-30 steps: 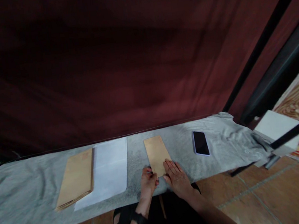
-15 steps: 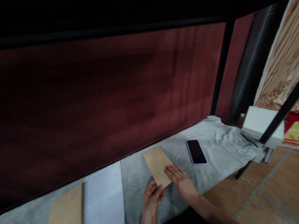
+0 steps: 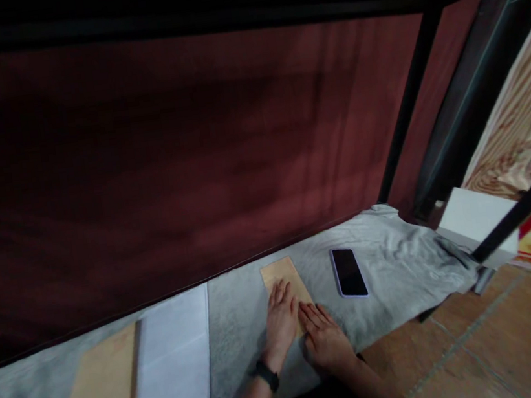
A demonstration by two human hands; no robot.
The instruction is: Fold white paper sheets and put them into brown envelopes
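A tan paper envelope (image 3: 284,269) lies flat on the grey cloth, its near part covered by my hands. My left hand (image 3: 281,317) rests on its left side, fingers stretched out and pointing away from me, with a dark band on the wrist. Against the envelope's right edge lies my right hand (image 3: 326,341), its fingers extended and touching the paper. The fingertips of both hands almost meet at the middle. Neither hand grips anything.
Right of the envelope lies a phone (image 3: 349,272) with a dark screen. To the left, a stack of tan envelopes (image 3: 97,384) overlaps white paper (image 3: 176,354). Grey cloth (image 3: 243,323) covers the surface. A black bar (image 3: 405,109) rises beside a white box (image 3: 475,214).
My left hand has let go of the envelope's near left corner and moved forward onto it, now flat. My right hand has shifted slightly nearer to me. The view has turned a little.
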